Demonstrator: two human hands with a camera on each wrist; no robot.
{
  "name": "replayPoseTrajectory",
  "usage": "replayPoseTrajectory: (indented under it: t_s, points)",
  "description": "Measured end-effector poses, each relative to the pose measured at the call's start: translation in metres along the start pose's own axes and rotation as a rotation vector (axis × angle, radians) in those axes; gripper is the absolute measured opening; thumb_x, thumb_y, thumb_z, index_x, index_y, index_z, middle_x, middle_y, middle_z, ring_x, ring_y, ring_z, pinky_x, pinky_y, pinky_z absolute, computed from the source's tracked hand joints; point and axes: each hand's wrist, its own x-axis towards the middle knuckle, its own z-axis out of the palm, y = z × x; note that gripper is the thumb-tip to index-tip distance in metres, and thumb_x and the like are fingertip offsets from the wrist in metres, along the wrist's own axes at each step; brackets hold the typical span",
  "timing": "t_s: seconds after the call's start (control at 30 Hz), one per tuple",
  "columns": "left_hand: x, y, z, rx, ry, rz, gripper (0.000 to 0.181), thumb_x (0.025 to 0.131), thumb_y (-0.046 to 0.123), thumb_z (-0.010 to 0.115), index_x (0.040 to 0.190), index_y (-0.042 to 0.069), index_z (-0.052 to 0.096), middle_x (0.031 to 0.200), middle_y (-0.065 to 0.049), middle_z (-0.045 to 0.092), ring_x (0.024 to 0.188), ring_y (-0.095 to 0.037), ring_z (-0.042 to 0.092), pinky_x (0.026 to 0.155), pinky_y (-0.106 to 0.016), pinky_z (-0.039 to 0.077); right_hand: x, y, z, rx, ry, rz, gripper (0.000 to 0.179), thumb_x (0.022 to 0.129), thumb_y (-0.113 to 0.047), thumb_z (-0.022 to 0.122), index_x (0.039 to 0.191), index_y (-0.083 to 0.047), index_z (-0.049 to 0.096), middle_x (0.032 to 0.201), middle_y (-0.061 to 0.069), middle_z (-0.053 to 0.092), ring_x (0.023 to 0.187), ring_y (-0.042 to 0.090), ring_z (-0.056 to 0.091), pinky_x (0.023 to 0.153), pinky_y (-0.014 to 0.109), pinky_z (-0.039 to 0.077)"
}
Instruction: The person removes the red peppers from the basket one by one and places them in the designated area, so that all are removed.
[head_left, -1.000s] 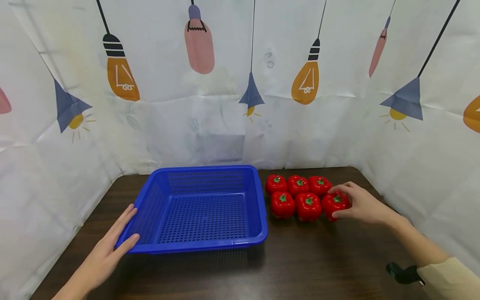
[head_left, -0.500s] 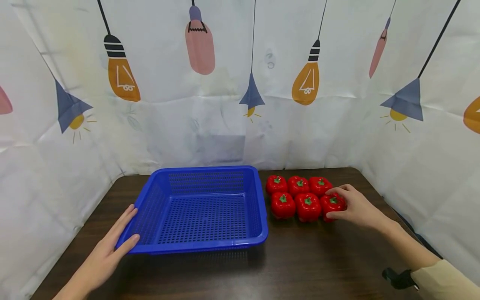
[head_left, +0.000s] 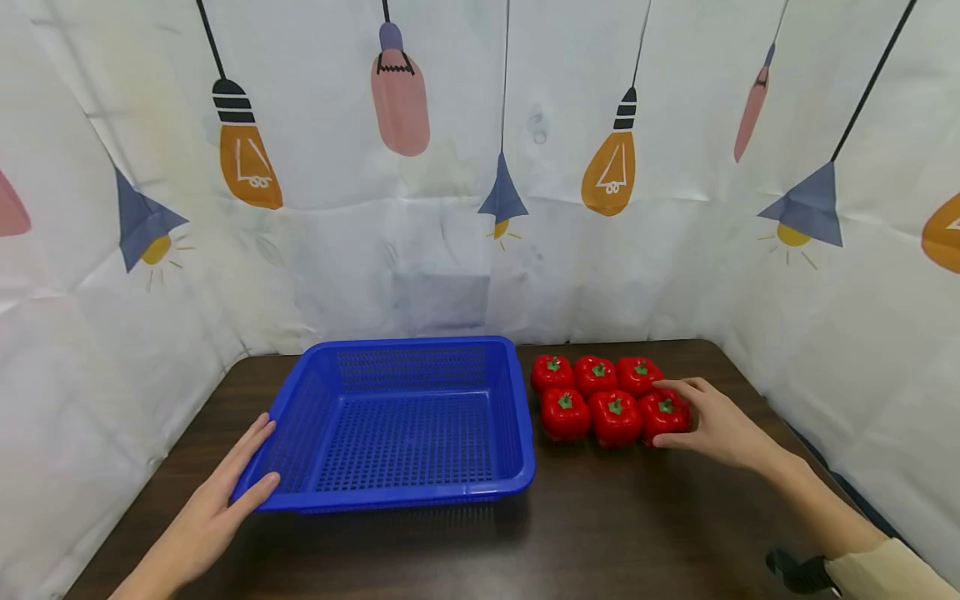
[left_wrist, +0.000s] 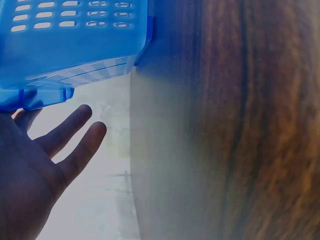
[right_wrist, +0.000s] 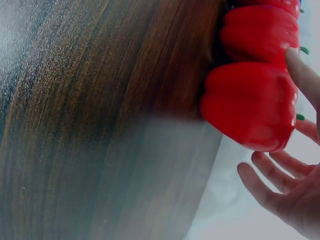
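A blue perforated plastic basket [head_left: 397,498] stands on the dark wooden table. My left hand [head_left: 204,517] rests at its left front corner, thumb and fingers extended along the rim. In the left wrist view, the fingers [left_wrist: 82,147] are spread beside the basket wall. Several red bell peppers with green stems stand in two rows right of the basket. My right hand [head_left: 716,421] is around the front-right bell pepper [head_left: 666,421], thumb in front and fingers behind. The right wrist view has its fingers [right_wrist: 257,187] loosely spread, with visible gaps from that pepper.
The back row of bell peppers [head_left: 596,375] sits just right of the basket's far corner. White curtains [head_left: 442,275] printed with lamps and bulbs enclose the table [head_left: 585,533] at the back and sides. A dark strap [head_left: 798,573] is at the right sleeve.
The front-right bell pepper has shifted slightly left, against its neighbour, together with my right hand. The right fingers have loosened from it. My left hand stays at the basket corner.
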Motion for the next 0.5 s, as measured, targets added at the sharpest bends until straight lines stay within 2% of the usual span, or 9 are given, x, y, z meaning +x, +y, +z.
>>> replayPoseTrajectory:
  t_s: [0.13,0.23,0.27,0.33,0.4,0.47,0.5]
  points:
    - [0.002,-0.001,-0.003,0.024,-0.016,0.013,0.067,0.105,0.011,0.058,0.164,0.015,0.026,0.170,-0.003,0.015,0.146,0.009,0.008,0.101,-0.002,0.008,-0.005,-0.001,-0.004,-0.001,0.034,-0.001,0.074,0.084,-0.047,0.084,0.140,-0.006,0.057,0.133,0.018,0.053,0.107,0.035,0.058,0.083,0.052,0.055]
    - [0.004,-0.001,-0.009,0.079,-0.013,0.020,0.063,0.104,0.014,0.061,0.161,0.012,0.035,0.167,-0.009,0.024,0.145,0.008,0.012,0.101,-0.002,0.008,-0.004,-0.003,-0.007,-0.008,0.069,-0.025,0.061,0.092,-0.038,0.079,0.137,-0.003,0.058,0.135,0.019,0.052,0.114,0.039,0.056,0.087,0.058,0.052]
    - [0.005,0.000,-0.011,0.098,-0.009,0.019,0.061,0.103,0.015,0.062,0.159,0.009,0.039,0.165,-0.012,0.028,0.147,0.002,0.016,0.101,-0.003,0.008,-0.003,-0.004,-0.008,-0.016,0.078,-0.032,0.058,0.094,-0.036,0.077,0.137,-0.002,0.058,0.135,0.020,0.053,0.116,0.039,0.055,0.089,0.059,0.051]
    - [0.010,0.004,-0.015,0.137,-0.008,0.003,0.056,0.103,0.020,0.064,0.154,0.006,0.045,0.160,-0.016,0.036,0.150,-0.016,0.024,0.114,-0.019,0.014,-0.001,-0.006,-0.011,-0.029,0.086,-0.040,0.055,0.097,-0.032,0.074,0.138,0.000,0.057,0.138,0.022,0.052,0.119,0.041,0.054,0.092,0.061,0.048]
    - [0.018,0.011,-0.017,0.188,-0.004,-0.024,0.054,0.102,0.026,0.065,0.149,0.003,0.051,0.156,-0.019,0.040,0.145,-0.036,0.032,0.116,-0.047,0.023,0.001,-0.009,-0.013,-0.045,0.094,-0.031,0.056,0.098,-0.032,0.072,0.140,0.000,0.054,0.142,0.024,0.050,0.126,0.044,0.050,0.097,0.065,0.044]
    - [0.028,0.020,-0.017,0.242,-0.008,-0.055,0.058,0.103,0.033,0.064,0.149,0.002,0.050,0.158,-0.023,0.036,0.138,-0.053,0.033,0.102,-0.071,0.028,0.005,-0.012,-0.017,-0.053,0.082,-0.017,0.060,0.100,-0.033,0.070,0.145,0.001,0.050,0.148,0.028,0.045,0.132,0.048,0.045,0.100,0.068,0.039]
    - [0.034,0.024,-0.016,0.269,-0.009,-0.070,0.061,0.103,0.036,0.063,0.151,0.002,0.047,0.160,-0.024,0.031,0.138,-0.056,0.031,0.092,-0.078,0.027,0.007,-0.014,-0.019,-0.056,0.075,-0.009,0.062,0.100,-0.034,0.069,0.148,0.001,0.047,0.151,0.029,0.041,0.134,0.051,0.042,0.102,0.070,0.035]
